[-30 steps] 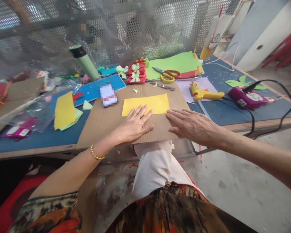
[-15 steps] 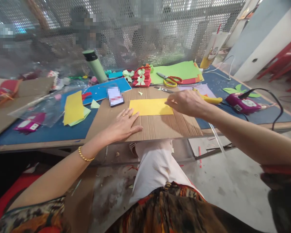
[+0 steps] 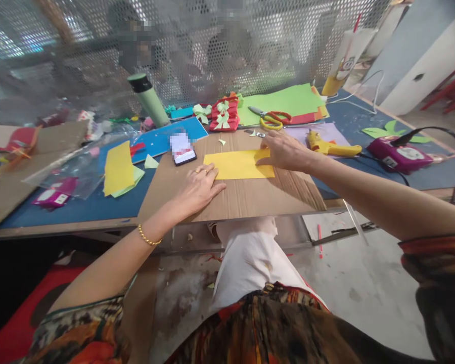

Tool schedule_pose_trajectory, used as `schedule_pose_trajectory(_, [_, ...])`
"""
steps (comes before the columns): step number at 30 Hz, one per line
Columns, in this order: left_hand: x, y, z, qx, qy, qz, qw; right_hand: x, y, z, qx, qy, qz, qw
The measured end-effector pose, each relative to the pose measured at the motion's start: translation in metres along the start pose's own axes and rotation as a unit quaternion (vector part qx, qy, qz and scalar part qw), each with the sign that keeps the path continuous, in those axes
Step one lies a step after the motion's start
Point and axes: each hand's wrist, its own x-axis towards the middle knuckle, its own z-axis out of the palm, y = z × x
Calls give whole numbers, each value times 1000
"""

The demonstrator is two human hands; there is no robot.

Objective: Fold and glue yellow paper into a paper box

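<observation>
The yellow paper rectangle [image 3: 235, 165] lies flat on the corrugated cardboard sheet [image 3: 246, 199], straight ahead of the person and between the two hands. Its long axis runs crosswise from left to right, nearly parallel to the table's near edge, so one short end faces each hand; being a plain rectangle, it has no tip to give it a single direction. The left hand [image 3: 197, 188] is the nearer by contact: its fingers rest spread on the left end, palm down, pressing without gripping. The right hand [image 3: 288, 150] is bent over the right end, covering the far corner there, with thumb and fingers parted and curled; whether they pinch the paper or only hover above it, I cannot tell. Just beyond those fingers lies a metal tool [image 3: 261, 135], mostly hidden by the hand. The smartphone [image 3: 184, 157] is near the paper's left end on the cardboard, the scissors [image 3: 271, 119] lie farther back, and the yellow hot glue gun [image 3: 333, 148] is to the right of the right hand.
</observation>
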Motion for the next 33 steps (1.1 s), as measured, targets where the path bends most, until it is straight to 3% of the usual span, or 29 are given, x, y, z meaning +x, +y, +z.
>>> schedule_pose_trajectory(2, [0,-2,-2,-9,7,4,1000,2,-4,-4,9,22,-13,1000])
schedule_pose_trajectory(5, [2,-6,-14,-16,74,21,997,-6,-14,-13,41,44,-36,998])
schedule_pose_trajectory(8, [3,-6,-32,11,150,38,988,-28,-28,-25,52,84,-62,993])
schedule_pose_trajectory(11, [-4,-1,-40,40,160,57,985,-60,-41,-31,51,96,-126,986])
schedule_pose_trajectory(15, [-27,9,-25,90,187,116,971,-98,-51,-23,40,102,-278,954])
schedule_pose_trajectory(18, [-45,17,-7,143,257,185,938,-117,-52,-11,58,156,-337,927])
schedule_pose_trajectory(20, [-54,22,2,174,292,211,916,-124,-53,-9,93,154,-363,914])
schedule_pose_trajectory(25, [-59,26,14,166,307,246,904,-108,-55,-18,200,143,-319,915])
schedule_pose_trajectory(29, [-57,20,22,112,269,249,924,-69,-53,-7,120,71,-326,935])
schedule_pose_trajectory(33, [-63,11,26,84,193,243,947,-48,-46,16,54,17,-265,963])
